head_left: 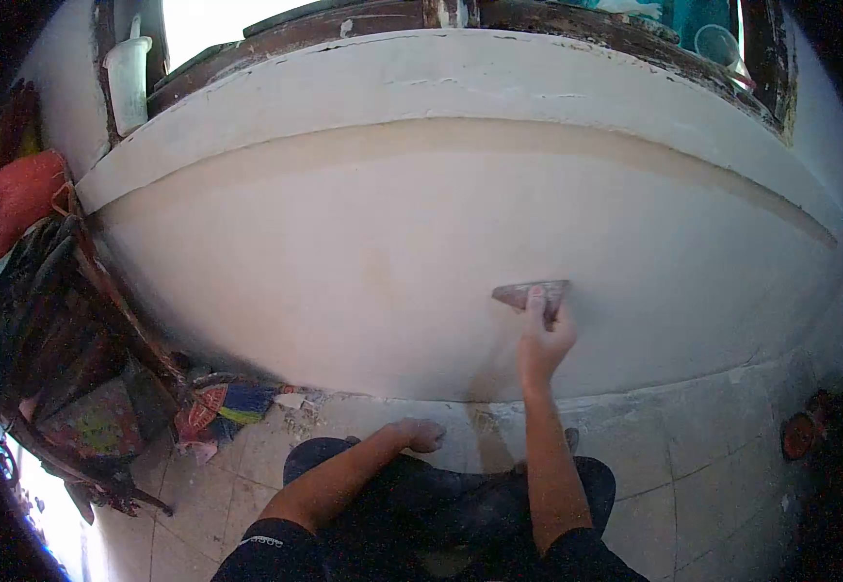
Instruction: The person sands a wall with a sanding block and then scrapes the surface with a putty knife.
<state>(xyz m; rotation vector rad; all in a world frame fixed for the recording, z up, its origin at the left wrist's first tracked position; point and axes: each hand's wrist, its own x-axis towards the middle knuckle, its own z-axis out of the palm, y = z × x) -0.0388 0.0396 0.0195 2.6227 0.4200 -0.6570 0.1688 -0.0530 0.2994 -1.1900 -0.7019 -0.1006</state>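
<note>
My right hand (pixel 546 335) is closed on a flat, brown-grey scraper (pixel 517 294) with whitish smears. Its wide edge is turned up and lies against the pale wall (pixel 344 262), right of the middle. My thumb presses on the near face, and the other fingers are mostly hidden behind it. Low in the view, my left hand (pixel 420 435) rests by my left knee, its fingers loosely extended and holding nothing I can see.
Above the wall runs a white ledge (pixel 441 73) under a worn window frame. A white plastic container (pixel 129 82) stands at its left end, and a clear cup (pixel 720 47) lies at the right. Cloths and bags (pixel 92 417) crowd the left side. Floor tiles (pixel 635 514) surround my feet.
</note>
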